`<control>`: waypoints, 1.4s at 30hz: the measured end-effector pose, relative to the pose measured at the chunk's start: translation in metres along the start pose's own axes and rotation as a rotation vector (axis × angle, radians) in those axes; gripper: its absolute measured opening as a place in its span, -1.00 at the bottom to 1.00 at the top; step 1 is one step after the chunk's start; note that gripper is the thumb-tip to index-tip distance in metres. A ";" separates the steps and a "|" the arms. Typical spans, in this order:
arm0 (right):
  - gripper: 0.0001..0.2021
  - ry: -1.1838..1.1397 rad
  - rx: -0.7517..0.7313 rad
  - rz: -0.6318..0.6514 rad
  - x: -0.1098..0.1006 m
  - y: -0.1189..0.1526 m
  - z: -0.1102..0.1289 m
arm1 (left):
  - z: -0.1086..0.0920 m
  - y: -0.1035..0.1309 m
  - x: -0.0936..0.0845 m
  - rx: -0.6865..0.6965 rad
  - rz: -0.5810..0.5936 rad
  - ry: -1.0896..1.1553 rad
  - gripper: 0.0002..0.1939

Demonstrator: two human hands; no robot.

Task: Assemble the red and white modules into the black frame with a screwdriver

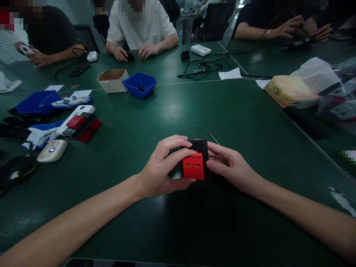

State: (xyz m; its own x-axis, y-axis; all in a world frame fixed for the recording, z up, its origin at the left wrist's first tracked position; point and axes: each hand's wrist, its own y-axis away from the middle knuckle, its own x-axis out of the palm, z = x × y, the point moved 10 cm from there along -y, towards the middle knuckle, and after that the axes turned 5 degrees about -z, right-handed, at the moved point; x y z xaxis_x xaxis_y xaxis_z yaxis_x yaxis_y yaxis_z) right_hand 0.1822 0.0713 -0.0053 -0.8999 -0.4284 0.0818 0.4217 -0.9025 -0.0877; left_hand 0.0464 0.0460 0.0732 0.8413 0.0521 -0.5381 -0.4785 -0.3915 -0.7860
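Head view: green table point(236, 122) spread wide, other people seated at far edge. Blue bin point(139, 84) and cardboard box point(112, 80) sat well beyond hands. Left hand point(162, 170) and right hand point(229, 165) both closed around black-and-red block point(195, 163), held just above table near front edge. Red part looked seated against black part; whether fully joined, could not tell. Thin pin point(213, 138) lay just behind, untouched.
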 end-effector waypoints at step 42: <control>-0.45 0.651 -0.518 -0.357 0.011 0.001 0.050 | 0.084 0.033 0.022 -0.777 -0.094 0.598 -0.41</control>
State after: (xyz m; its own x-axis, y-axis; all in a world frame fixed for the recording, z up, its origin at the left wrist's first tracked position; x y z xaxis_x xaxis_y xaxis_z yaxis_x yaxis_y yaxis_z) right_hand 0.1784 0.0632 0.0448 -0.9190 0.1251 -0.3740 0.1442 -0.7761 -0.6139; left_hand 0.0278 0.1112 0.0103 0.9585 -0.2755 -0.0727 -0.2847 -0.9158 -0.2834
